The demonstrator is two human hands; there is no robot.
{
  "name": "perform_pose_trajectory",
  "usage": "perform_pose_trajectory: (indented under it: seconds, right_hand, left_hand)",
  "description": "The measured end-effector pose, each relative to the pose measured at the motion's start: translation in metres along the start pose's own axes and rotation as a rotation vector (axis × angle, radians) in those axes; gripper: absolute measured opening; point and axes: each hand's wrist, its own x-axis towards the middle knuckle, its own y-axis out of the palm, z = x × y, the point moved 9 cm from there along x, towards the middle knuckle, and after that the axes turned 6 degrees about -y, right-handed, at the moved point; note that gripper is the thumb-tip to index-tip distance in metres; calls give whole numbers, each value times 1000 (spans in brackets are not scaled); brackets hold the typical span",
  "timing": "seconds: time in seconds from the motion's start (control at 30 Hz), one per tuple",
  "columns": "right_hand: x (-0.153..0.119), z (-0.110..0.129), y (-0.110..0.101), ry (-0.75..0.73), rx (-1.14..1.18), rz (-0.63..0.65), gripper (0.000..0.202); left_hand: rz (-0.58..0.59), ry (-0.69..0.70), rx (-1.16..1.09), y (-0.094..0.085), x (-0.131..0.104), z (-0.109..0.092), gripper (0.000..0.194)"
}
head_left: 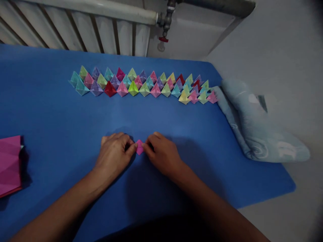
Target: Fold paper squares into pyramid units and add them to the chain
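A small magenta folded paper [139, 147] is pinched between my two hands over the blue table surface [75, 134]. My left hand [114, 151] is closed, with thumb and forefinger on the paper's left corner. On the opposite corner, the thumb and fingers of my right hand [163, 153] are pressed together. Beyond both hands, rows of small folded paper pieces [122, 89] in pink, green, blue, purple, red and yellow stand close together.
Larger magenta creased paper [10, 164] lies at the left edge. A folded pale blue-green cloth [252, 124] rests along the table's right side. Behind the table are a white radiator [101, 10] and a pipe valve with a red handle [163, 39].
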Motion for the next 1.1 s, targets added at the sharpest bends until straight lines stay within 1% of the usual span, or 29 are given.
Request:
perform_pose_trajectory:
  seconds: [0.2, 0.37, 0.53, 0.6, 0.7, 0.8, 0.93, 1.1]
  right_hand:
    - [0, 1, -1, -4, -61, 8, 21]
    - [-2, 2, -5, -8, -88, -68, 28]
    - [0, 3, -5, -64, -63, -146, 29]
    - [3, 0, -4, -61, -31, -135, 28]
    - [6, -4, -3, -37, 0, -83, 29]
    - [7, -4, -4, -43, 11, -62, 30]
    - [7, -3, -5, -42, 13, -47, 30]
    - [9, -2, -5, -40, -2, -42, 29]
  left_hand:
    - [58, -5, 60, 3, 4, -1, 23]
    - [100, -25, 79, 6, 6, 0, 23]
    - [116, -31, 91, 7, 9, 3, 23]
    - [142, -36, 69, 7, 10, 5, 23]
    - [176, -49, 7, 5, 13, 9, 21]
    - [233, -97, -23, 4, 18, 16, 23]
    - [329, -129, 7, 6, 24, 19, 25]
    - [361, -89, 101, 7, 26, 16, 25]
